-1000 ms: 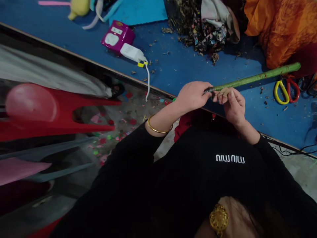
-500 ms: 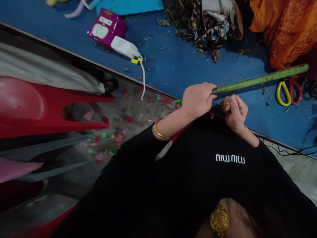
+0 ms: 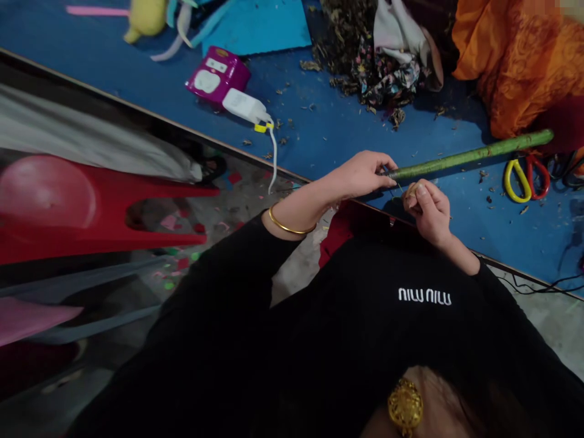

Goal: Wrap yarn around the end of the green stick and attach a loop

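My left hand, a gold bangle on its wrist, is closed at the near end of a long green stick. Thumb and fingers lie on either side of the stick's dark, wrapped-looking end. The stick slants up to the right over the blue table. Just below it, my right hand is closed in a pinch. A thin green strand runs from near the stick's end towards this hand; what else its fingers hold is hidden. Yellow-and-red-handled scissors lie below the stick's far part.
On the blue table lie a purple box with a white plug and cord, a blue sheet, floral cloth, orange cloth and dry scraps. A red plastic chair stands at left. Colourful bits litter the floor.
My left hand has turned and its fingers have loosened somewhat at the stick's end. The stick's far end sits slightly lower and further left. The right hand stays pinched; the view has shifted a little.
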`<state>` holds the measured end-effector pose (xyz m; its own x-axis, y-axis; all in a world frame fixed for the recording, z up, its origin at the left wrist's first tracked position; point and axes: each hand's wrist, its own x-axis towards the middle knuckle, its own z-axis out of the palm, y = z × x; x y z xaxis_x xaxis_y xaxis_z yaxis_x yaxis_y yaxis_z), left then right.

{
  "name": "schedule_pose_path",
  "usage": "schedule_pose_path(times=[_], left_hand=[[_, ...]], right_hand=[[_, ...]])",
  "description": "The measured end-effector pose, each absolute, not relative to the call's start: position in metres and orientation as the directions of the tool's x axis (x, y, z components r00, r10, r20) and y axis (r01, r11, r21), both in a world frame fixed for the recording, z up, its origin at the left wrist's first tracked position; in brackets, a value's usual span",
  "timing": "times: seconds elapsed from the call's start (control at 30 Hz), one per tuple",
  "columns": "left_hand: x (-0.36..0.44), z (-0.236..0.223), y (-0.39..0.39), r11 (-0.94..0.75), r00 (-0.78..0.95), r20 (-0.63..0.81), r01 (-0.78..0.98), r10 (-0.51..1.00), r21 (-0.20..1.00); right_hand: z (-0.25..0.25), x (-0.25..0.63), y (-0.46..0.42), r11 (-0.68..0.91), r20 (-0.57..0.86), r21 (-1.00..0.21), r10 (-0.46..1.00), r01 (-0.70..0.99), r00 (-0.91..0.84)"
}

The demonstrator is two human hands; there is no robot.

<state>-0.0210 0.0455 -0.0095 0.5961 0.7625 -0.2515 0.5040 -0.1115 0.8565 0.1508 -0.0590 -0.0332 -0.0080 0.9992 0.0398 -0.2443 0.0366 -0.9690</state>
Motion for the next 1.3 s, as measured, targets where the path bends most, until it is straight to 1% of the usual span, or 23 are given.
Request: schedule_pose_path(times=[0.07,0.17,0.27,0.33,0.4,0.5,0.57,0.67,0.7,0.77,0.83,0.9,0.97,1.03,1.1,1.2,1.3], left_hand=[[-0.019,0.0,0.049,-0.001,0.623,-0.309,0.445,0.718,0.895],[-0.012,0.013,0.051,0.126,0.618,-0.406,0.446,0.673,0.886],[-0.003,0.022,0.049,0.249,0.569,-0.539,0.509,0.621,0.824],[0.001,0.025,0.049,0.273,0.537,-0.573,0.538,0.619,0.798],[0.002,0.025,0.049,0.22,0.508,-0.554,0.575,0.659,0.788],[-0.001,0.02,0.052,0.081,0.499,-0.475,0.623,0.725,0.778],[-0.004,0.014,0.054,-0.012,0.532,-0.426,0.635,0.731,0.773],[-0.007,0.005,0.056,-0.121,0.553,-0.386,0.671,0.738,0.731],[-0.007,0.003,0.056,-0.146,0.542,-0.374,0.692,0.753,0.707],[-0.006,-0.002,0.055,-0.184,0.516,-0.348,0.727,0.783,0.662],[-0.007,-0.007,0.053,-0.205,0.506,-0.331,0.741,0.796,0.639],[-0.008,-0.013,0.052,-0.228,0.509,-0.301,0.738,0.807,0.635],[-0.009,-0.019,0.049,-0.268,0.492,-0.227,0.743,0.841,0.614],[-0.01,-0.024,0.046,-0.322,0.46,-0.127,0.768,0.879,0.554],[-0.01,-0.026,0.042,-0.369,0.444,-0.045,0.793,0.895,0.485],[-0.009,-0.027,0.032,-0.411,0.451,0.02,0.795,0.893,0.446],[-0.009,-0.03,0.023,-0.406,0.423,0.071,0.79,0.903,0.459]], right_hand=[[-0.033,0.152,-0.058,0.034,0.043,-0.974,0.998,-0.223,-0.035],[-0.034,0.154,-0.058,0.065,0.076,-0.984,0.995,-0.167,-0.06],[-0.032,0.16,-0.061,0.178,0.184,-0.981,0.98,-0.072,-0.083],[-0.026,0.168,-0.065,0.268,0.264,-0.962,0.962,0.048,-0.069],[-0.016,0.178,-0.073,0.311,0.315,-0.921,0.949,0.234,-0.022],[-0.001,0.197,-0.088,0.26,0.316,-0.825,0.948,0.502,0.027],[0.006,0.209,-0.099,0.21,0.283,-0.766,0.959,0.608,0.025],[0.007,0.225,-0.114,0.129,0.226,-0.723,0.972,0.679,0.056],[0.005,0.228,-0.119,0.092,0.206,-0.728,0.974,0.68,0.089],[0.001,0.231,-0.125,0.013,0.163,-0.786,0.969,0.618,0.187],[-0.004,0.231,-0.127,-0.063,0.09,-0.878,0.952,0.475,0.293],[-0.009,0.229,-0.126,-0.116,-0.002,-0.948,0.934,0.295,0.358],[-0.012,0.227,-0.124,-0.15,-0.092,-0.98,0.924,0.13,0.371],[-0.014,0.224,-0.121,-0.166,-0.158,-0.986,0.924,-0.007,0.349],[-0.014,0.22,-0.12,-0.178,-0.204,-0.978,0.926,-0.109,0.318],[-0.012,0.213,-0.121,-0.195,-0.239,-0.965,0.929,-0.173,0.284],[-0.007,0.204,-0.124,-0.234,-0.263,-0.962,0.934,-0.142,0.243]])
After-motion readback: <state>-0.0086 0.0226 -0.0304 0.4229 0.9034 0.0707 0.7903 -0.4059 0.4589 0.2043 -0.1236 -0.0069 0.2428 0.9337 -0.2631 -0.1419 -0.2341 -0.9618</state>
